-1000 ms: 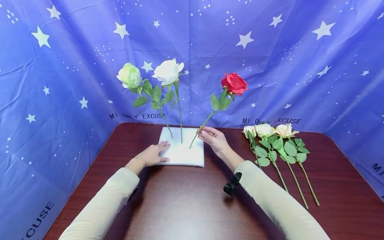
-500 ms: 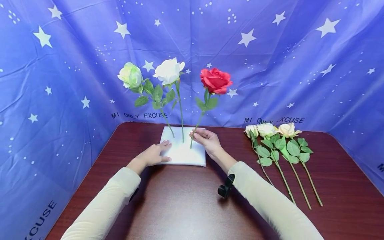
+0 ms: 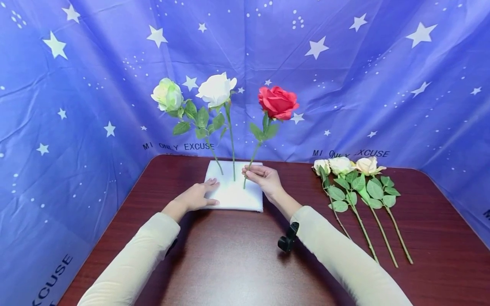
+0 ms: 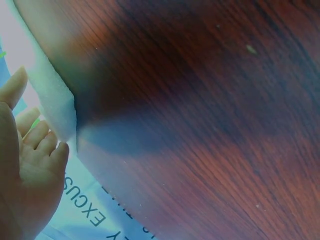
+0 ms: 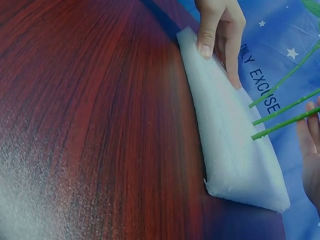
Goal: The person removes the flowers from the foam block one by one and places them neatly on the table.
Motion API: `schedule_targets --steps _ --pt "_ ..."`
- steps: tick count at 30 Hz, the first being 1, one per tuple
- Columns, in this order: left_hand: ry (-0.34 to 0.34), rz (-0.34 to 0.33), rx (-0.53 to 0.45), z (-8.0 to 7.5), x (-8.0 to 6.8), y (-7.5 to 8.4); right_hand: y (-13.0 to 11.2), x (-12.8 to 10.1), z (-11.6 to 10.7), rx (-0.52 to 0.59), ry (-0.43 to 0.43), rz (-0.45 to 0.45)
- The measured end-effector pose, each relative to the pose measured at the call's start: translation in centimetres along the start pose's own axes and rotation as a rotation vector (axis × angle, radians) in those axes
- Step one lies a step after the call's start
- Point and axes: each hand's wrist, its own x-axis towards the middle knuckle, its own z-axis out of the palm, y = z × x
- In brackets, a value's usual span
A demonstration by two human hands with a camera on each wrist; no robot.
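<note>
Three roses are ranged above the white foam block near the far edge of the table: a green-tinged rose at left, a white rose in the middle and a red rose at right, leaning right. The red rose's stem is pinched low by the right hand, with its foot at the block's top; how deep it is seated cannot be told. The block's left side is steadied by the left hand, laid on it with fingers spread and nothing grasped. For a firm seat, the stem is best gripped close to the foam and pushed along its own line, unbent, while the block is held down and the other roses are not brushed.
</note>
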Motion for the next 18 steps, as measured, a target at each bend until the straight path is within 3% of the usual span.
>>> schedule_targets --steps 18 --pt "-0.002 0.006 -0.001 -0.16 -0.04 0.31 -0.58 0.11 -0.22 0.051 0.085 -0.059"
